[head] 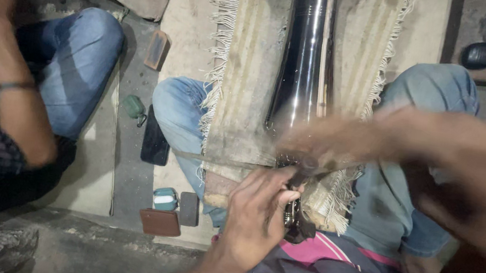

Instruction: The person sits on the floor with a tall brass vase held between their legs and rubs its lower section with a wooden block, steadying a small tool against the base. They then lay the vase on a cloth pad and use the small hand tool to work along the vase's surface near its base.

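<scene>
Left hand (259, 209) fingers curl tight around a dark tool (295, 208), just below the black tube's (306, 58) end. Right hand (341, 142) is blurred above them; its grip can't be told.

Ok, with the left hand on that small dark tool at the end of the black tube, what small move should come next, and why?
Probably bring the right hand to rest on the black tube near its end. It is blurred in motion above the fringed cloth, while the left hand pinches the dark tool there, so a steadier tube would likely help.
</scene>
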